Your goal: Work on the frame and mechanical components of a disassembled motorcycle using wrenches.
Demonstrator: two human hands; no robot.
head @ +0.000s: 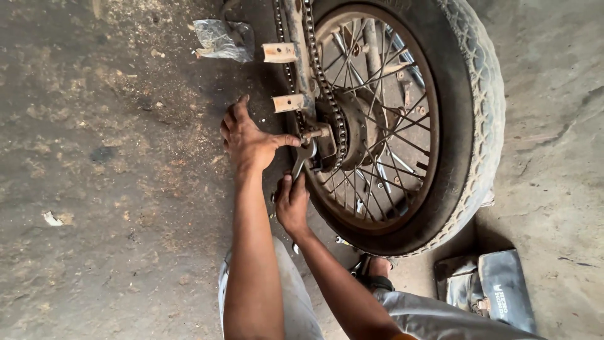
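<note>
A motorcycle rear wheel (465,126) with a worn tyre, rusty spokes and a drive chain (327,82) stands over the concrete floor. My left hand (248,138) reaches to the axle end (314,133), thumb and fingertip touching the nut there, other fingers spread. My right hand (291,204) grips the handle of a metal spanner (303,158), whose head sits at the axle beside the sprocket (352,129).
A crumpled clear plastic bag (220,39) lies on the floor at the top. A dark tool pouch (487,289) rests at the lower right beside my foot in a sandal (372,271). Stained concrete floor (107,189) spreads to the left.
</note>
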